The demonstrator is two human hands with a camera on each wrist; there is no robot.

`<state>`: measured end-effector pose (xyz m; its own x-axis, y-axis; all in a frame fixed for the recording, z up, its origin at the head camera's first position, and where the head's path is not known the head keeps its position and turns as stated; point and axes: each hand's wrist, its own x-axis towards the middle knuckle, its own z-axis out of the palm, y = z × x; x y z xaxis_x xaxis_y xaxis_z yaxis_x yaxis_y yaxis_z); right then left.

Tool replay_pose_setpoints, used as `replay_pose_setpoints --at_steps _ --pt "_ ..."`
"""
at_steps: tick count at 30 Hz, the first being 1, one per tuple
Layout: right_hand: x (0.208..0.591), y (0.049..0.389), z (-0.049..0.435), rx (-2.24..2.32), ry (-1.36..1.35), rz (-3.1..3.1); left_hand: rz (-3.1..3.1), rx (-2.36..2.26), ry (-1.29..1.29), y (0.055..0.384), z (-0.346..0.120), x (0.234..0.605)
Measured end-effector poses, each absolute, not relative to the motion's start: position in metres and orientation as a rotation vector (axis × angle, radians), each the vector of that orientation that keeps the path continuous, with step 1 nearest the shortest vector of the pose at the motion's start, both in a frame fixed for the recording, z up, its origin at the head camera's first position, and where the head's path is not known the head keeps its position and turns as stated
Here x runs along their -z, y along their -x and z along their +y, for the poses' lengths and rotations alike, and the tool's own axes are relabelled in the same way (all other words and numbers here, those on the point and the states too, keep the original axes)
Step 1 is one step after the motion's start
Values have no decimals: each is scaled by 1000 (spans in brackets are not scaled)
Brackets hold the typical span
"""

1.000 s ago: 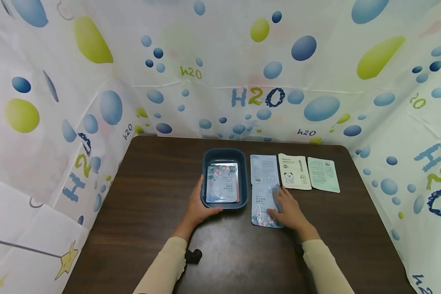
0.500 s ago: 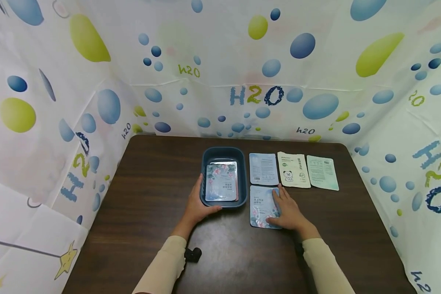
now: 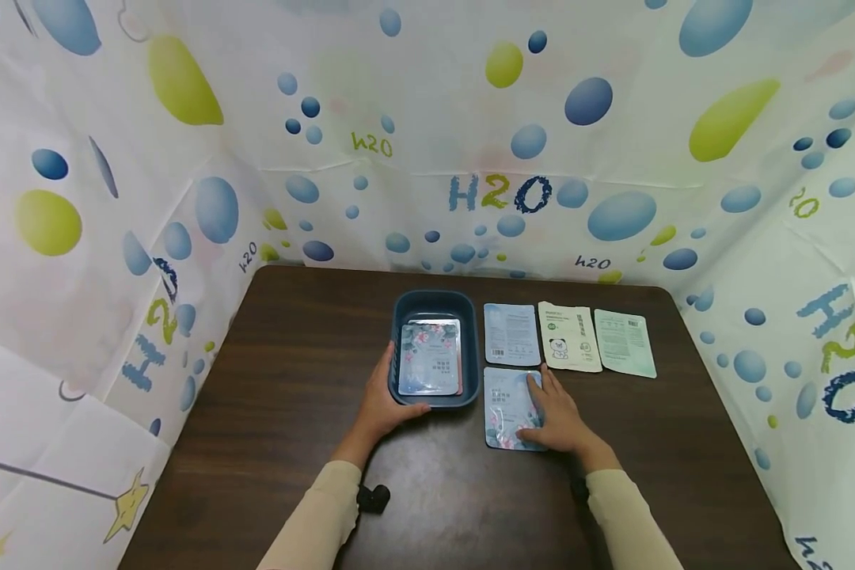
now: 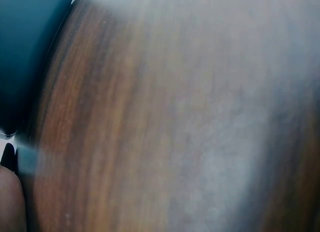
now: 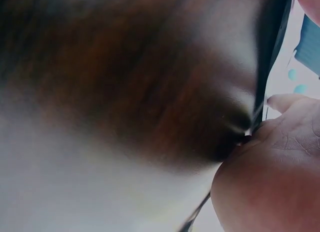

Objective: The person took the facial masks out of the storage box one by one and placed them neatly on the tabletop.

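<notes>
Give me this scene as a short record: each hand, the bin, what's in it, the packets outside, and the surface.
Left hand: holds the near left corner of the blue bin
Right hand: rests on the right side of a flowered packet
In bin: top packet, also flowered; edges show beneath it, count unclear
Far row, left to right: light blue packet, cream packet with a bear, pale green packet
Surface: dark brown wood-grain table
</notes>
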<state>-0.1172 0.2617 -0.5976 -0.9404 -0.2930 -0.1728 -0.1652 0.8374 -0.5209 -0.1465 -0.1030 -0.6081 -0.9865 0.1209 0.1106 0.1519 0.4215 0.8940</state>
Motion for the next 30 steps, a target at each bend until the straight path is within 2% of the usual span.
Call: replay_pose_setpoints --at_steps 19,30 --pt "591 115 263 1200 137 2762 -2623 1659 264 148 -103 610" --pt "573 126 259 1238 -15 2806 -2609 1692 258 146 -104 609"
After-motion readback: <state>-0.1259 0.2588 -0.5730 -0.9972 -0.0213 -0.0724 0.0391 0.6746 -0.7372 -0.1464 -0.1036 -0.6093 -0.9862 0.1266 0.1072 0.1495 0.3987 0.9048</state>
